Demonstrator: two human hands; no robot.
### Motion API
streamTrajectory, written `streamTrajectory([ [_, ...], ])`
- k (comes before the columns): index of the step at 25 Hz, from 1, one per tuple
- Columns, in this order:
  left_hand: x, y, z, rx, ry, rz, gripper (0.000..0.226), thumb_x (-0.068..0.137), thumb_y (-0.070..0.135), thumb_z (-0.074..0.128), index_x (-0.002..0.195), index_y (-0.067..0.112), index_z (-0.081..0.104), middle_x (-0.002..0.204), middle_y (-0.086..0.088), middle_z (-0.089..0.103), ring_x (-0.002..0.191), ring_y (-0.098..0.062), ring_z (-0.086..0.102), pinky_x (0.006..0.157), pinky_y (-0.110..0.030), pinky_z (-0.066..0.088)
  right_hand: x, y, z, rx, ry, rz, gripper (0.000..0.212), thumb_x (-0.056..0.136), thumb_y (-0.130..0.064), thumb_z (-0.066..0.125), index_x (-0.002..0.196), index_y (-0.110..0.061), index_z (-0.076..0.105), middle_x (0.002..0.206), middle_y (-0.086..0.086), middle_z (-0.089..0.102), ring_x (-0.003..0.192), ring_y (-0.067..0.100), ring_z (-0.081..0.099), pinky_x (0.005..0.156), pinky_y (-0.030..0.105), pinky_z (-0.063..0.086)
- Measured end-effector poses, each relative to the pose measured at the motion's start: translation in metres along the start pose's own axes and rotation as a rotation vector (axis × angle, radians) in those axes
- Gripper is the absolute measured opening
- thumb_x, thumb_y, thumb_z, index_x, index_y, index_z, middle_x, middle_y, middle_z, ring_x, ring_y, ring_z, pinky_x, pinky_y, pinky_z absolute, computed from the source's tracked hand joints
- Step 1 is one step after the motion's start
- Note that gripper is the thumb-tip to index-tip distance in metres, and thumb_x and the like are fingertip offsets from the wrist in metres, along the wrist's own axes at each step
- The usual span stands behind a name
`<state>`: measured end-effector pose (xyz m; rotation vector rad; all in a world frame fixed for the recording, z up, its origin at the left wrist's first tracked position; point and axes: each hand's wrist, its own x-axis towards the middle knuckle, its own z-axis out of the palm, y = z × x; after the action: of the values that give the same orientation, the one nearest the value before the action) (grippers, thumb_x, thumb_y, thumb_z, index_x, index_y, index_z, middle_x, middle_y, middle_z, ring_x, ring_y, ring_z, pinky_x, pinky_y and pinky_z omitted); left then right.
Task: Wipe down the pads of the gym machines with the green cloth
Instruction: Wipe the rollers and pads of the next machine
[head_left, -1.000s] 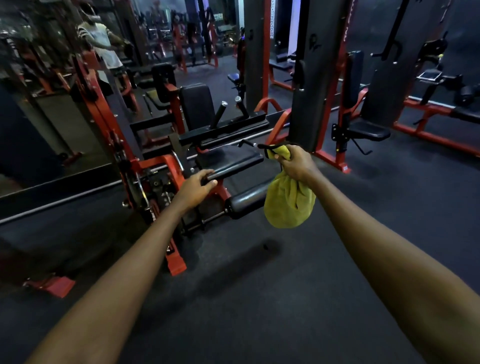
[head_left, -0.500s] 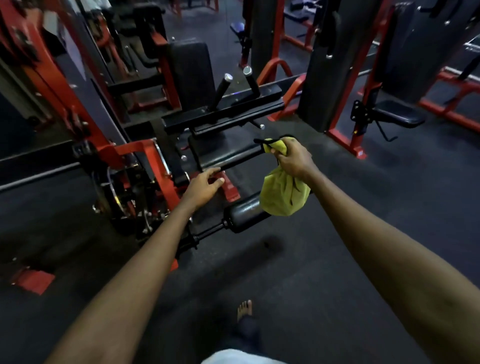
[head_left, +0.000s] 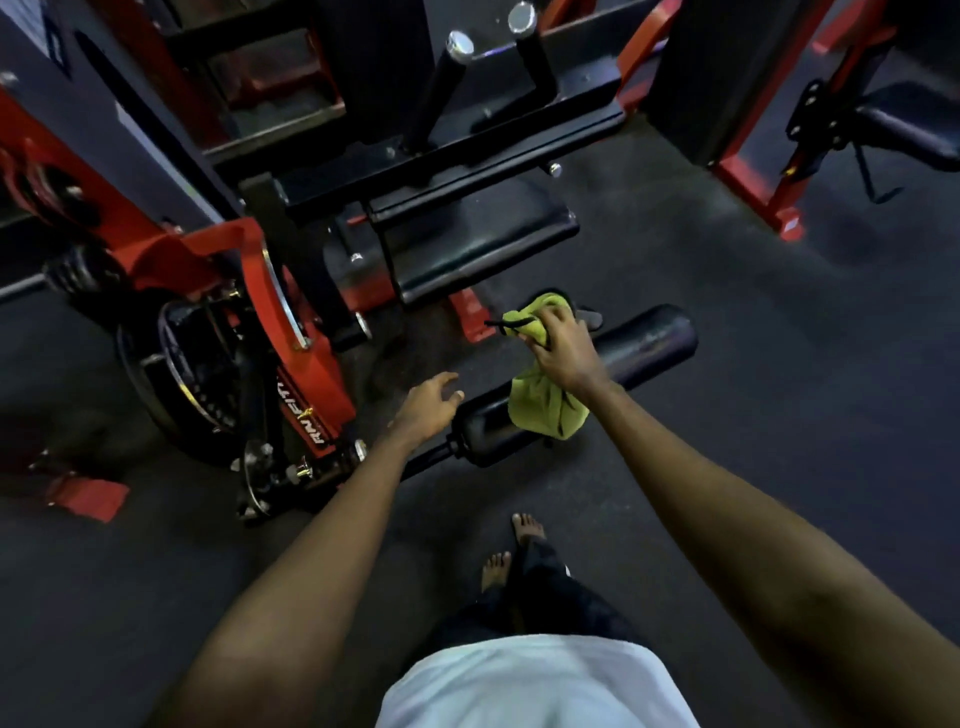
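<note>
At the far left we see a red foot plate (head_left: 88, 499) flat on the dark floor (head_left: 753, 415). Beside it stands the red machine frame (head_left: 306, 374) with its black wheel (head_left: 171, 364). Further back, two black handles (head_left: 441, 88) with silver caps rise tilted from a black crossbar, and below them lies the flat seat pad (head_left: 478, 244).

Near the middle, the left hand (head_left: 428, 408) holds nothing, its fingers loosely spread. It is just beside the left end of the black roller pad (head_left: 644, 345); we cannot tell whether it touches the pad. The roller pad lies slanted, its right end higher in the view.

The right hand (head_left: 563, 351) grips the bunched green cloth (head_left: 543, 410) in a fist. The cloth hangs down from the fist across the middle of the roller pad, and a thin black cord (head_left: 511, 325) pokes out at its top.

Below the hands we see two bare feet (head_left: 527, 527) on the floor. At the far right stands a second machine with a black seat (head_left: 909, 135) on a red frame.
</note>
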<state>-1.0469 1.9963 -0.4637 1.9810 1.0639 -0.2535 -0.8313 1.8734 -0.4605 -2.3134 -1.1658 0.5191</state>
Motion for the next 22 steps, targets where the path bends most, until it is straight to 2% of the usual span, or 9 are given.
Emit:
streamTrajectory([
  [3,0.020,-0.010,0.020,0.060,-0.057,-0.086,0.056,0.097,0.038,0.056,0.149,0.020,0.045,0.145,-0.010,0.055,0.134,-0.029,0.051,0.110,-0.033,0.041,0.010,0.028,0.040,-0.096,-0.149,-0.014,0.046,0.097,-0.039,0.063,0.138,-0.018,0.055,0.148,0.009,0.047,0.124,0.042,0.049,0.103,0.053,0.041],
  [5,0.028,-0.016,0.033,0.086,-0.095,-0.115,0.057,0.098,0.035,0.056,0.150,0.015,0.043,0.146,-0.013,0.053,0.136,-0.031,0.049,0.110,-0.033,0.039,0.005,0.045,0.062,-0.164,-0.265,-0.013,0.056,0.096,-0.048,0.060,0.145,-0.023,0.049,0.156,0.006,0.039,0.129,0.045,0.043,0.105,0.056,0.040],
  [7,0.036,-0.023,0.047,0.091,-0.134,-0.149,0.055,0.101,0.026,0.056,0.152,0.013,0.040,0.149,-0.014,0.050,0.138,-0.031,0.047,0.109,-0.030,0.036,-0.006,0.061,0.085,-0.225,-0.395,-0.047,0.068,0.095,-0.058,0.057,0.153,-0.026,0.040,0.164,0.003,0.028,0.138,0.047,0.035,0.112,0.058,0.032],
  [9,0.039,-0.032,0.061,0.100,-0.171,-0.196,0.060,0.102,0.027,0.054,0.157,0.017,0.032,0.155,-0.012,0.042,0.142,-0.030,0.041,0.113,-0.029,0.032,-0.021,0.073,0.102,-0.279,-0.442,-0.122,0.073,0.095,-0.058,0.056,0.157,-0.027,0.034,0.168,0.001,0.021,0.142,0.048,0.031,0.116,0.060,0.025],
  [13,0.040,-0.051,0.078,0.056,-0.184,-0.171,0.062,0.101,0.021,0.054,0.158,0.015,0.028,0.163,-0.005,0.027,0.150,-0.020,0.025,0.119,-0.023,0.017,-0.008,0.098,0.099,-0.367,-0.380,-0.207,0.065,0.098,-0.039,0.054,0.158,-0.030,0.031,0.167,0.001,0.023,0.141,0.044,0.035,0.116,0.057,0.027],
  [18,0.044,-0.081,0.086,-0.015,-0.172,-0.085,0.063,0.099,0.012,0.056,0.156,0.017,0.030,0.162,0.000,0.028,0.151,-0.016,0.024,0.122,-0.024,0.015,0.024,0.129,0.078,-0.268,-0.165,0.118,0.058,0.094,-0.037,0.059,0.149,-0.025,0.043,0.158,0.005,0.039,0.134,0.045,0.040,0.112,0.055,0.033],
  [20,0.047,-0.088,0.086,-0.039,-0.177,-0.062,0.063,0.099,0.012,0.057,0.156,0.017,0.031,0.161,0.002,0.028,0.150,-0.012,0.023,0.123,-0.024,0.015,0.029,0.120,0.085,-0.211,-0.055,0.241,0.052,0.093,-0.037,0.058,0.143,-0.023,0.049,0.154,0.005,0.043,0.132,0.045,0.042,0.109,0.054,0.036],
  [22,0.049,-0.091,0.085,-0.135,-0.191,-0.086,0.058,0.101,0.011,0.055,0.155,0.016,0.033,0.161,0.000,0.029,0.150,-0.013,0.025,0.124,-0.030,0.017,0.023,0.094,0.100,-0.180,-0.008,0.303,0.051,0.094,-0.046,0.054,0.139,-0.021,0.054,0.152,0.006,0.046,0.131,0.046,0.042,0.109,0.054,0.036],
])
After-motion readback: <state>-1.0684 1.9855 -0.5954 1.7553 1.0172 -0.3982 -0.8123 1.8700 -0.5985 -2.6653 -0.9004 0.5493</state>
